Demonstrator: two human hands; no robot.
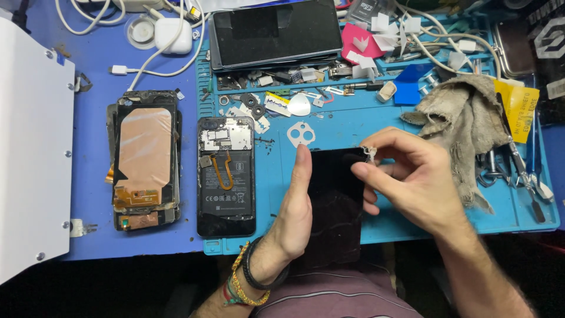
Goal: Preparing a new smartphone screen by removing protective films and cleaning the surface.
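On a cluttered blue table [100, 59], the left hand [294, 212] steadies a black screen panel [335, 200] at the near edge while the right hand [412, 176] pinches its top corner; the pinched scrap is indistinct.

Blue bench [100, 65] under repair mat [412, 206]

A single head-worn camera looks almost straight down on the bench [147, 56] from the person's own seat, close enough that the blue work mat [353, 121] fills much of the picture. The bench's near edge runs across the lower part, with the person's forearms and lap entering from the bottom; its far edge lies beyond the top.
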